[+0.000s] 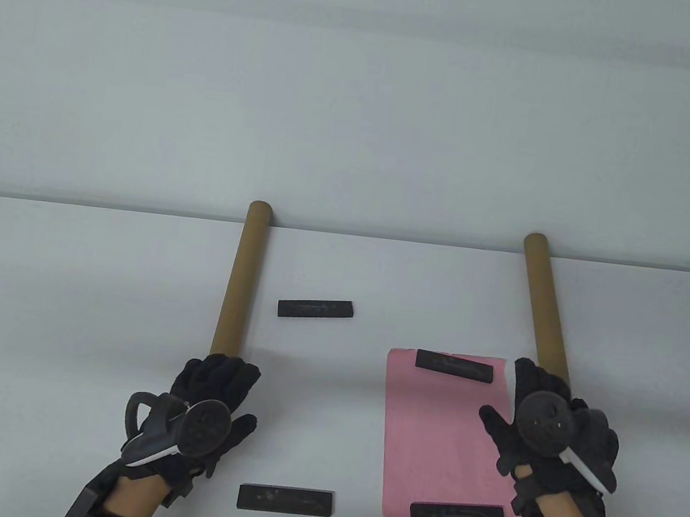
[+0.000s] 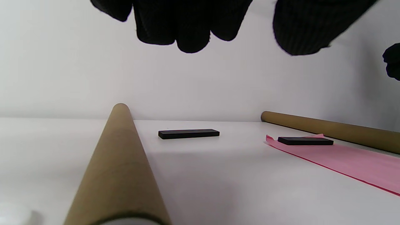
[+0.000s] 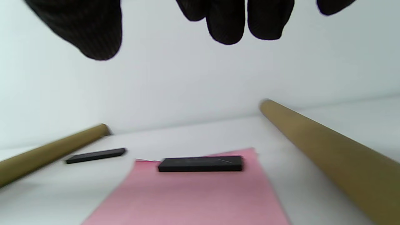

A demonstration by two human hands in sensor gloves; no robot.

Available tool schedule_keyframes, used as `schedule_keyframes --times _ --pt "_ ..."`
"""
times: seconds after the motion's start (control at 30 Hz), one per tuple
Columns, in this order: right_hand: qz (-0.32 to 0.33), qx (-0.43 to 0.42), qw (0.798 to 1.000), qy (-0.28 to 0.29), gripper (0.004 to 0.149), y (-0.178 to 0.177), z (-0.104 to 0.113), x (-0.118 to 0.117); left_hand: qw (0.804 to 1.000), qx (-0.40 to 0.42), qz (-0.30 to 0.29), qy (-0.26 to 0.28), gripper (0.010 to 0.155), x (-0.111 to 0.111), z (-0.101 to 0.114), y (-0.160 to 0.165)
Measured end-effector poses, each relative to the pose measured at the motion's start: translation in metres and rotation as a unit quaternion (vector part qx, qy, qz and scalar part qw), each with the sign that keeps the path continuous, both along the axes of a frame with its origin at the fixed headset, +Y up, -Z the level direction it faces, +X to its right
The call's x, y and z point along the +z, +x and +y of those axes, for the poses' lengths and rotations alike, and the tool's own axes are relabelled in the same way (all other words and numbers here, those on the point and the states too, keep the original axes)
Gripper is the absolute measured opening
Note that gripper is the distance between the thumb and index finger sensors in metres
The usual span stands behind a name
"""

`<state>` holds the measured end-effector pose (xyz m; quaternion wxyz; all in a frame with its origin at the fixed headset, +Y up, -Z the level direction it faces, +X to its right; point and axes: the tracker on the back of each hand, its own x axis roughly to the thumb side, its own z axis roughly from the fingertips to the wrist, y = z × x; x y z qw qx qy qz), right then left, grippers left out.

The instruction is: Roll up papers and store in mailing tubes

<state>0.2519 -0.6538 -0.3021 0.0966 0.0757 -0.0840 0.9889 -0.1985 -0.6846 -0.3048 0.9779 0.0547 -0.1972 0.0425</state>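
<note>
A pink paper (image 1: 446, 435) lies flat on the table's (image 1: 69, 277) right side, pinned by two black bars (image 1: 455, 365). Only the table view shows its near bar (image 1: 457, 516). Cardboard tubes (image 1: 242, 278) flank it. Both hands, left (image 1: 210, 402) and right (image 1: 549, 434), hover spread, holding nothing.

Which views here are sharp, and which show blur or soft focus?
Table view: sharp and evenly lit, pink paper crisp. Left wrist view: far bar sharp, near left tube soft. Right wrist view: blurred overall, bar on the paper smeared.
</note>
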Motion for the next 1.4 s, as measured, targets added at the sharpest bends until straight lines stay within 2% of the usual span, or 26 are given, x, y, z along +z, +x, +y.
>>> schedule_keyframes --times 0.1,0.17,0.27,0.4,0.5,0.57,0.67,0.73,0.8,0.9,1.1,1.23,1.4 --pt "0.065 0.005 0.994 0.084 0.092 -0.006 -0.018 0.016 1.0 -0.009 -0.002 0.0 0.077 0.0 -0.003 0.002" --pt "0.086 0.015 0.993 0.078 0.092 -0.009 -0.021 0.018 1.0 -0.011 -0.004 -0.003 0.077 0.0 -0.004 0.005" --pt "0.096 0.045 0.987 0.118 0.09 -0.015 -0.021 0.022 1.0 -0.013 -0.003 0.002 0.078 0.0 -0.001 0.01" --pt "0.109 0.048 0.986 0.118 0.089 -0.018 -0.021 0.025 1.0 -0.02 -0.013 0.02 0.078 0.004 0.009 0.025" --pt "0.112 0.051 0.986 0.112 0.09 -0.017 -0.02 0.026 0.999 -0.041 -0.024 0.022 0.078 0.009 0.018 0.049" --pt "0.113 0.049 0.987 0.107 0.089 -0.015 -0.02 0.025 0.998 -0.06 -0.023 0.005 0.079 0.01 0.022 0.069" --pt "0.113 0.043 0.988 0.099 0.089 -0.015 -0.021 0.024 0.994 -0.101 -0.049 -0.01 0.079 0.009 0.025 0.111" --pt "0.118 0.048 0.987 0.095 0.089 -0.016 -0.022 0.024 0.988 -0.134 -0.06 -0.039 0.08 0.003 0.023 0.139" --pt "0.117 0.049 0.988 0.092 0.089 -0.016 -0.022 0.024 0.979 -0.175 -0.064 -0.079 0.083 -0.008 0.017 0.166" --pt "0.119 0.046 0.988 0.087 0.089 -0.014 -0.022 0.023 0.964 -0.234 -0.073 -0.1 0.086 -0.029 0.0 0.201" --pt "0.111 0.036 0.989 0.087 0.088 -0.008 -0.021 0.021 0.94 -0.26 -0.07 -0.211 0.092 -0.068 -0.043 0.247" --pt "0.112 0.036 0.99 0.076 0.089 -0.007 -0.022 0.02 0.909 -0.294 -0.057 -0.288 0.102 -0.092 -0.069 0.262" --pt "0.113 0.035 0.99 0.071 0.089 -0.009 -0.022 0.018 0.889 -0.296 -0.035 -0.347 0.111 -0.112 -0.091 0.263"
